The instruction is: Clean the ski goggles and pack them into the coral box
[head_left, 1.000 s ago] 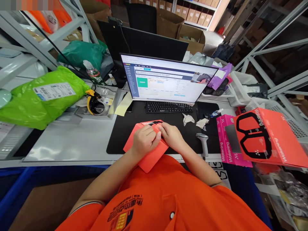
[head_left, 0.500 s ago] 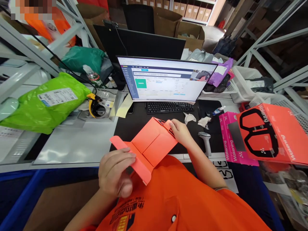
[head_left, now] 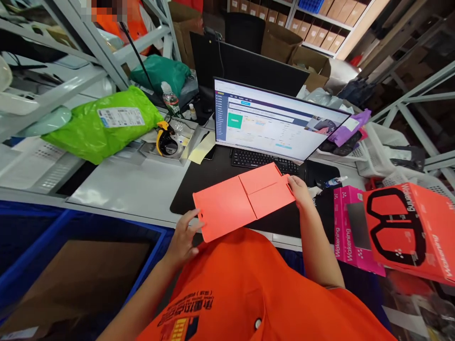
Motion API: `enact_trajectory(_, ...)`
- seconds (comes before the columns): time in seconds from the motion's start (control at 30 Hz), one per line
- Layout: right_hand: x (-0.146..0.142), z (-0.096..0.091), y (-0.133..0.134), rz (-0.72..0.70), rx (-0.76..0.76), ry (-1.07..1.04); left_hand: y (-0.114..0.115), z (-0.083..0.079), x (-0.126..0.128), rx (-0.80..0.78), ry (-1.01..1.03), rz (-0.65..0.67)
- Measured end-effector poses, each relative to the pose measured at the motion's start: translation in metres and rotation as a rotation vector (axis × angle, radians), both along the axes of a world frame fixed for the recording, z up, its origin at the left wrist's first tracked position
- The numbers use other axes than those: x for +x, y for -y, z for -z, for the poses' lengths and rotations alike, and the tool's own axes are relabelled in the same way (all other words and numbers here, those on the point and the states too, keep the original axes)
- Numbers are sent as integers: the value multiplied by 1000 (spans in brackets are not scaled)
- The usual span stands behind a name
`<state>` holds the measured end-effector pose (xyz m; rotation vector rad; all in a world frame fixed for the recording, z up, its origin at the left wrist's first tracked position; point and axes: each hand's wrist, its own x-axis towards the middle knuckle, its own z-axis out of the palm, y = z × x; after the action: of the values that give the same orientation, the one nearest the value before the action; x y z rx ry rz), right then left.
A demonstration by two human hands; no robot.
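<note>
I hold a flattened coral-red cardboard box [head_left: 241,199] spread out level above the black desk mat [head_left: 213,175]. My left hand [head_left: 183,237] supports its near left corner, fingers curled under the edge. My right hand [head_left: 300,189] grips the far right edge. The box lies unfolded into several flat panels.
A monitor [head_left: 277,121] and keyboard [head_left: 263,161] stand behind the box. A green parcel [head_left: 101,125] and a tape dispenser [head_left: 167,142] lie at the left. Pink and red boxes [head_left: 401,232] are stacked at the right. A blue bin with cardboard [head_left: 81,265] sits below left.
The closed box has been pulled apart and unfolded flat. My left hand moved to its near left corner, my right hand to its far right edge. The view swung left.
</note>
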<state>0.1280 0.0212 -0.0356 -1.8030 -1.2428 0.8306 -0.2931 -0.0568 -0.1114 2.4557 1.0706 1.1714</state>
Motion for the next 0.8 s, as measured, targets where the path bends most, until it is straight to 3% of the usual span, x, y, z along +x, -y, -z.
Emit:
enact_trajectory(0.13, -2, -3, 12, 80, 51, 41, -1, 35, 5, -247, -147, 57)
enact_trajectory(0.2, -8, -14, 21, 100, 142, 166, -5, 40, 9, -312, -203, 67)
enact_trajectory(0.3, -20, -34, 35, -20, 223, 472, -11, 37, 16, -365, -240, 47)
enact_trajectory(0.43, -36, -44, 47, -133, 116, 599, -18, 24, 27, -510, -310, 91)
enact_trajectory(0.6, -46, -35, 52, -81, 286, 390, -31, 4, 36, -567, -396, 148)
enact_trajectory(0.7, -43, -35, 63, 58, 420, 115, -39, -19, 40, -458, -431, 22)
enact_trajectory(0.8, -37, -34, 83, 130, 463, 35, -48, -53, 51, -288, -473, -168)
